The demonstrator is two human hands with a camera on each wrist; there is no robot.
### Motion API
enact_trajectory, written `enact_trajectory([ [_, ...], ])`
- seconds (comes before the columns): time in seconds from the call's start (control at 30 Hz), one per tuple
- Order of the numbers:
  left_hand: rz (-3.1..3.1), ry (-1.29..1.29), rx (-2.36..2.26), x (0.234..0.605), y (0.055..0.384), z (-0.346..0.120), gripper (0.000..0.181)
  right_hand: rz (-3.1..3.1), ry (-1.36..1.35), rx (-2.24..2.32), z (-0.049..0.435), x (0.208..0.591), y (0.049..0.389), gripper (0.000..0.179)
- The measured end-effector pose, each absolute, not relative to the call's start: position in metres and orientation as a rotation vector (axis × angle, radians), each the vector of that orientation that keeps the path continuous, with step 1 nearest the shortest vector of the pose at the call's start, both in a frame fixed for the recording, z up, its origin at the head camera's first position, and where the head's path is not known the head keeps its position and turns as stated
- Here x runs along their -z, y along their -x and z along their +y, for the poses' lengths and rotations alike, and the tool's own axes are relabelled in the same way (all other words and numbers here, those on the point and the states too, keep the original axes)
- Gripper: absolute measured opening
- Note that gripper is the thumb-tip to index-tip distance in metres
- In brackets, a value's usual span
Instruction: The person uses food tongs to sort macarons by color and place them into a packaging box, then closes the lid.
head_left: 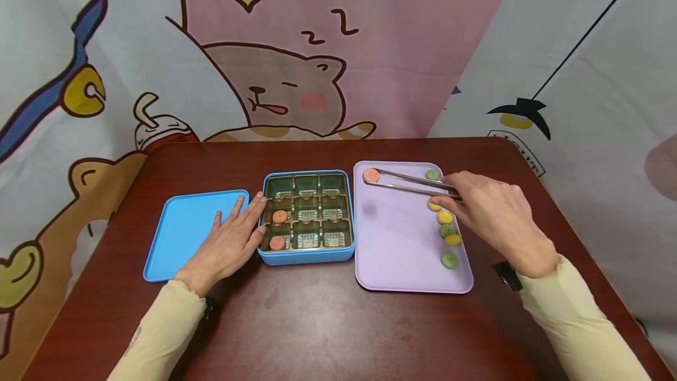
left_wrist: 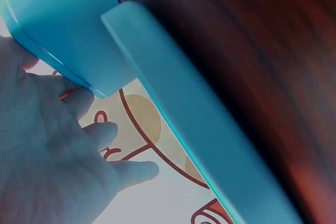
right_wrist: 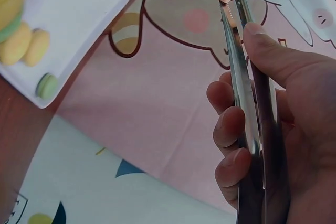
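My right hand (head_left: 499,213) grips metal tongs (right_wrist: 247,87), whose tips pinch an orange-pink macaron (head_left: 371,175) over the far left corner of a lavender tray (head_left: 396,246). To the left stands a blue box (head_left: 307,258) with a gold divided insert. Two orange-pink macarons sit in its left column, one in the middle compartment (head_left: 280,216) and one in the near compartment (head_left: 277,243). My left hand (head_left: 227,246) has its fingers spread, with the fingertips and thumb touching the box's left rim.
A flat blue lid (head_left: 185,234) lies left of the box, partly under my left hand. Several green macarons (head_left: 449,260) and yellow macarons (head_left: 445,217) line the tray's right side. Behind the brown table (head_left: 317,322) hangs a cartoon-printed curtain (head_left: 402,46).
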State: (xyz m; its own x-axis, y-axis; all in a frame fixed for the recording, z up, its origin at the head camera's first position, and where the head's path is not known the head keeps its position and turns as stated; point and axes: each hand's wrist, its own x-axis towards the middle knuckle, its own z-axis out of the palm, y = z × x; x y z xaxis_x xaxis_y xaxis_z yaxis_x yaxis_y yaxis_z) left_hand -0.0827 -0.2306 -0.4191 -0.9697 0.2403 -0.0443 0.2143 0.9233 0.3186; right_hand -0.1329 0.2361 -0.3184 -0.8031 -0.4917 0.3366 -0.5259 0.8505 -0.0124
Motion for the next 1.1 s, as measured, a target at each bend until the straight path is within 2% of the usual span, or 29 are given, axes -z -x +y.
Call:
enact_trajectory([
  [1.1,3.008,-0.359,-0.507,0.419,0.082,-0.23,0.061,-2.612,-0.95,-0.243,0.151,0.313,0.163,0.033],
])
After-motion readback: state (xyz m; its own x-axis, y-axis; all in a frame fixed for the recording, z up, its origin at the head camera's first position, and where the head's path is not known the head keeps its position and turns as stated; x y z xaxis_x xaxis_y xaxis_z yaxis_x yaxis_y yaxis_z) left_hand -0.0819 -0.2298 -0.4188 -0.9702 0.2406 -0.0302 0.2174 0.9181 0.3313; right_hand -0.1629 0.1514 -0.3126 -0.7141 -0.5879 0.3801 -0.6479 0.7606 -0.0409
